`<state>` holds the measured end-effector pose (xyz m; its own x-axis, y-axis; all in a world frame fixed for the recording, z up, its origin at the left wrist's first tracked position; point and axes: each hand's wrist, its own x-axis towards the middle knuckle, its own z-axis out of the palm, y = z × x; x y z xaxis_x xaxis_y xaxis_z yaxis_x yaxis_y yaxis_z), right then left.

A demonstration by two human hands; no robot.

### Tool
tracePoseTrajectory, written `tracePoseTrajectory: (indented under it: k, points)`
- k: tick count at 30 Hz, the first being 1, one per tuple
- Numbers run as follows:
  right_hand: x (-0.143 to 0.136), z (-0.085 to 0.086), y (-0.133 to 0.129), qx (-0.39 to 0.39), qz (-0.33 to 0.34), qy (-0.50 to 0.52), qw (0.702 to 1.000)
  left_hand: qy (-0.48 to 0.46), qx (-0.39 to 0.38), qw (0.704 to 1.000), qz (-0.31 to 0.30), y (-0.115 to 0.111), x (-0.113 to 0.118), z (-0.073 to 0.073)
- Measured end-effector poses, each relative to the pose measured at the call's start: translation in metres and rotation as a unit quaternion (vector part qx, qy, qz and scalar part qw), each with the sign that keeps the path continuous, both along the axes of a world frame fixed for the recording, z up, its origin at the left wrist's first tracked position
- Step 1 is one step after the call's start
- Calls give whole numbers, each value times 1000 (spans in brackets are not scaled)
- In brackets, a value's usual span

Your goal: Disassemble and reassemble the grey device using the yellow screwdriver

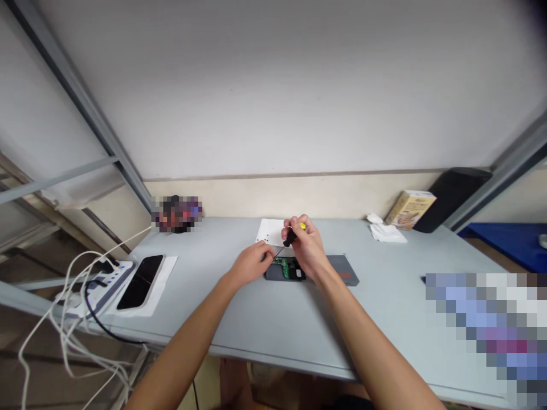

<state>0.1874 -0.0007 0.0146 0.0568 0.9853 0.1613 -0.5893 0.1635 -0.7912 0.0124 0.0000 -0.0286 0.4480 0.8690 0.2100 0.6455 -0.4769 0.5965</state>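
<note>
A dark casing with a green circuit board lies at the middle of the desk. My right hand is wrapped round a screwdriver with a black and yellow handle, its shaft slanting down to the left toward the board. My left hand is at the board's left edge, fingers pressed together near the screwdriver's tip; what they hold, if anything, is hidden. Right of the board, partly behind my right wrist, lies a flat grey panel. Behind my hands a white sheet bears several small dark dots.
The grey desk meets a wall. A phone on paper and a power strip with tangled cables are at the left. Crumpled tissue, a yellow box and a black cylinder stand back right. Blurred items lie at both sides.
</note>
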Motion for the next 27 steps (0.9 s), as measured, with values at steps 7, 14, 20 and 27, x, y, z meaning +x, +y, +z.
tracePoseTrajectory:
  k: [7, 14, 20, 27]
  points:
    - [-2, -1, 2, 14, 3, 1, 1000, 3, -1, 1000, 1, 1, -1, -1]
    - [3, 2, 2, -8, 29, 33, 999, 3, -7, 1000, 4, 1, -1, -1]
    - [2, -1, 2, -1, 3, 0, 1000, 2, -3, 1000, 1, 1, -1, 0]
    - [3, 2, 1, -9, 33, 21, 999, 13, -8, 1000, 7, 1, -1, 0]
